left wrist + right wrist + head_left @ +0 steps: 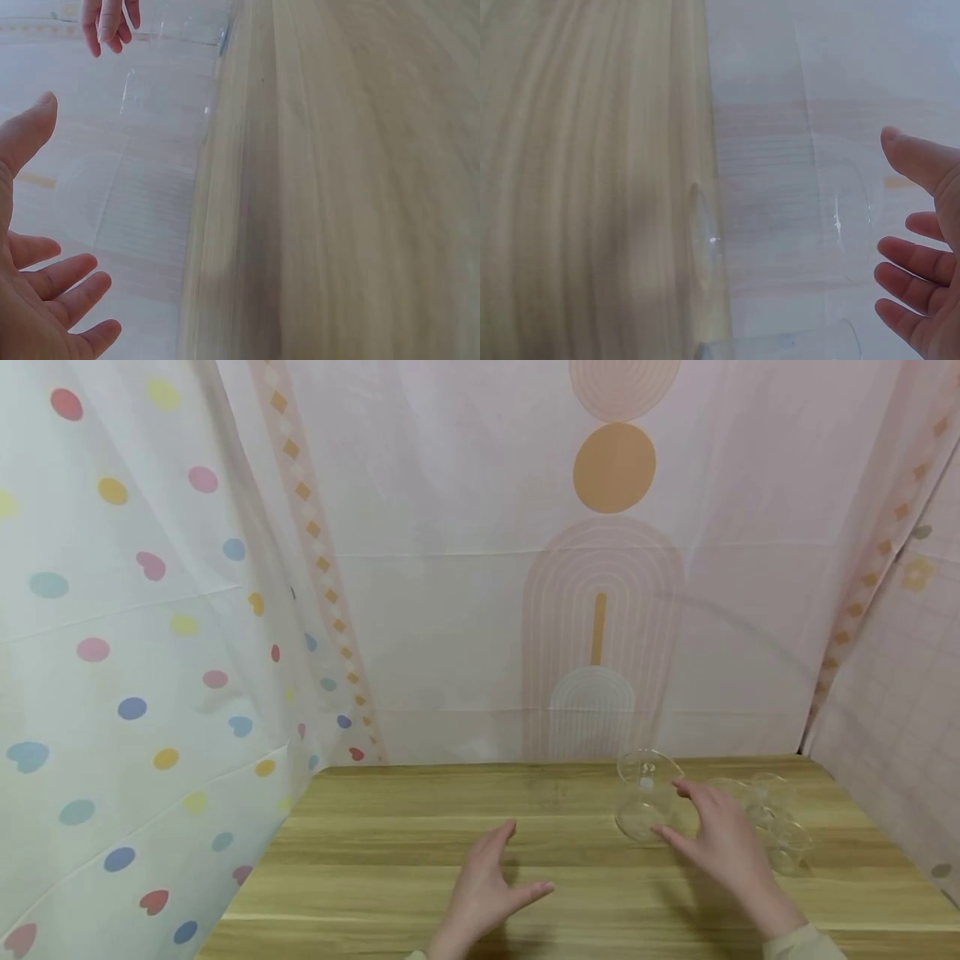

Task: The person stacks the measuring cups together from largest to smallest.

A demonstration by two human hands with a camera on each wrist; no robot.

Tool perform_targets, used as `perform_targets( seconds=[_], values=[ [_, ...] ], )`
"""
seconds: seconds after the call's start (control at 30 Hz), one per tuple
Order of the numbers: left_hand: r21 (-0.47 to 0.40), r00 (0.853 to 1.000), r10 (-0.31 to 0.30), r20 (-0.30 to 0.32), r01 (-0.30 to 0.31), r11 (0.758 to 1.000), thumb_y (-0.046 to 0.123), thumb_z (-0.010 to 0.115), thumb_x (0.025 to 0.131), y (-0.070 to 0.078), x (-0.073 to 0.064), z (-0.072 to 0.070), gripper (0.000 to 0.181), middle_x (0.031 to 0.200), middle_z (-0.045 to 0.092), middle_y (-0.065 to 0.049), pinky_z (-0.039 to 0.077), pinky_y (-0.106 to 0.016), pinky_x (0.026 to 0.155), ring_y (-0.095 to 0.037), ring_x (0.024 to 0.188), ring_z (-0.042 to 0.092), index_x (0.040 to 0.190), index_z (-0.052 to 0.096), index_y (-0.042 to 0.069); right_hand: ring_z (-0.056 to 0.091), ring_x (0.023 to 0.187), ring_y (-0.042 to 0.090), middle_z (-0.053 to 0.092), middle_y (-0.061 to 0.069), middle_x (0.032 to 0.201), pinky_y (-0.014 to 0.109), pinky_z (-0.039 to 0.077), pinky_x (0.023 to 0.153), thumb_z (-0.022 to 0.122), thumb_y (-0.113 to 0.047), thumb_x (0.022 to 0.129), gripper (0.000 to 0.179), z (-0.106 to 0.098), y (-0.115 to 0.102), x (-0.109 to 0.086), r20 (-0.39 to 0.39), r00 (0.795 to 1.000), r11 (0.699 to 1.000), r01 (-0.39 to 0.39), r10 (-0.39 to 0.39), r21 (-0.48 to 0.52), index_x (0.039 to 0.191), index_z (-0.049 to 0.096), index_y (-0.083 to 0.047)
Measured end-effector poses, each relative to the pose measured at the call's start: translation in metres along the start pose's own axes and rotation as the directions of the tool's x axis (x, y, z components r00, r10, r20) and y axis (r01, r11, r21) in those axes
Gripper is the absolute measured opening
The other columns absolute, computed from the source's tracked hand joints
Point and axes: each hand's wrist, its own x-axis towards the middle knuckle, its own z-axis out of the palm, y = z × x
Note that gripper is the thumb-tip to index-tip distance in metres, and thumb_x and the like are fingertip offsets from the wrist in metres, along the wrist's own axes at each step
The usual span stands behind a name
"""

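Hands hover over the wooden table (pixel 375 852): the right hand (pixel 720 839), fingers spread wide and holding nothing, is just beside a clear glass beaker (pixel 647 797) that stands toward the back right of the tabletop, fingertips close to its wall though I cannot tell whether they touch. The left hand (pixel 487 885) is also open, thumb splayed, fingers relaxed, low over the middle of the table and well apart from the beaker. More clear glassware (pixel 780 831) sits just behind the right hand, in front of the patterned curtains (pixel 600 568).
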Motion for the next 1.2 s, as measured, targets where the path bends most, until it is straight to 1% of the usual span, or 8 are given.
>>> perform_targets(
  seconds=[0.07, 0.17, 0.3, 0.37, 0.47, 0.67, 0.93, 1.2],
  values=[
    [-0.023, 1.0, -0.005, -0.006, 0.005, 1.0, 0.047, 0.086, 0.072, 0.001, 0.001, 0.002, 0.094, 0.134, 0.057, -0.015, 0.043, -0.056, 0.098, -0.036, 0.123, 0.051, 0.142, 0.046, -0.001, 0.061, 0.095, 0.041, 0.067, 0.02, 0.105, 0.057, 0.047, 0.082, 0.089, -0.027, 0.07, 0.066, 0.0, 0.001, 0.004, -0.006, 1.0, 1.0, -0.002, 0.002, -0.002, 0.12, 0.06, 0.005],
    [-0.048, 1.0, 0.01, -0.019, -0.011, 0.999, 0.045, 0.087, 0.072, 0.002, 0.002, 0.005, 0.094, 0.132, 0.058, -0.014, 0.045, -0.055, 0.096, -0.033, 0.121, 0.053, 0.142, 0.046, -0.002, 0.059, 0.097, 0.042, 0.066, 0.021, 0.107, 0.058, 0.046, 0.084, 0.088, -0.027, 0.071, 0.066, 0.0, 0.003, 0.008, 0.001, 1.0, 1.0, -0.016, 0.016, 0.003, 0.121, 0.059, 0.005],
    [-0.088, 0.999, 0.028, -0.046, -0.032, 0.996, 0.044, 0.087, 0.072, 0.004, 0.004, 0.009, 0.093, 0.13, 0.059, -0.014, 0.047, -0.053, 0.094, -0.03, 0.118, 0.055, 0.142, 0.046, -0.002, 0.058, 0.101, 0.044, 0.065, 0.023, 0.11, 0.06, 0.044, 0.088, 0.087, -0.028, 0.072, 0.069, -0.001, 0.006, 0.014, 0.007, 1.0, 1.0, -0.025, 0.025, 0.017, 0.124, 0.057, 0.006],
    [-0.114, 0.998, 0.023, -0.059, -0.029, 0.993, 0.042, 0.088, 0.071, 0.006, 0.005, 0.011, 0.093, 0.13, 0.059, -0.013, 0.047, -0.052, 0.093, -0.03, 0.117, 0.056, 0.142, 0.046, -0.001, 0.057, 0.102, 0.045, 0.064, 0.023, 0.112, 0.06, 0.043, 0.089, 0.087, -0.029, 0.072, 0.071, -0.002, 0.007, 0.017, 0.011, 1.0, 0.999, -0.029, 0.029, 0.016, 0.126, 0.056, 0.006],
    [-0.162, 0.998, 0.01, -0.07, -0.022, 0.987, 0.04, 0.089, 0.071, 0.008, 0.006, 0.014, 0.093, 0.129, 0.059, -0.013, 0.047, -0.051, 0.094, -0.03, 0.116, 0.056, 0.142, 0.045, -0.001, 0.055, 0.107, 0.046, 0.062, 0.025, 0.117, 0.061, 0.042, 0.09, 0.086, -0.031, 0.074, 0.074, -0.003, 0.008, 0.021, 0.04, 0.998, 0.999, -0.047, 0.046, 0.016, 0.129, 0.054, 0.005],
    [-0.23, 0.998, -0.001, -0.063, -0.013, 0.973, 0.038, 0.089, 0.071, 0.01, 0.008, 0.022, 0.094, 0.13, 0.058, -0.015, 0.046, -0.053, 0.094, -0.031, 0.117, 0.055, 0.144, 0.043, -0.001, 0.049, 0.115, 0.051, 0.055, 0.031, 0.127, 0.064, 0.038, 0.096, 0.085, -0.037, 0.076, 0.082, -0.003, 0.01, 0.028, 0.112, 0.991, 0.997, -0.078, 0.075, 0.021, 0.136, 0.049, 0.005],
    [-0.253, 0.998, -0.013, -0.055, -0.001, 0.968, 0.038, 0.089, 0.071, 0.015, 0.009, 0.029, 0.096, 0.131, 0.057, -0.013, 0.046, -0.05, 0.097, -0.03, 0.117, 0.055, 0.144, 0.042, -0.001, 0.046, 0.119, 0.053, 0.049, 0.033, 0.134, 0.065, 0.037, 0.097, 0.084, -0.044, 0.075, 0.092, 0.001, 0.013, 0.037, 0.179, 0.98, 0.996, -0.093, 0.091, 0.005, 0.141, 0.043, 0.007],
    [-0.258, 0.999, -0.011, -0.049, -0.002, 0.966, 0.038, 0.09, 0.07, 0.02, 0.01, 0.033, 0.096, 0.131, 0.057, -0.014, 0.046, -0.051, 0.097, -0.031, 0.118, 0.054, 0.145, 0.042, 0.0, 0.041, 0.122, 0.055, 0.044, 0.036, 0.137, 0.067, 0.035, 0.097, 0.083, -0.046, 0.076, 0.098, 0.007, 0.017, 0.044, 0.235, 0.965, 0.992, -0.126, 0.119, 0.014, 0.143, 0.038, 0.009]
  ],
)
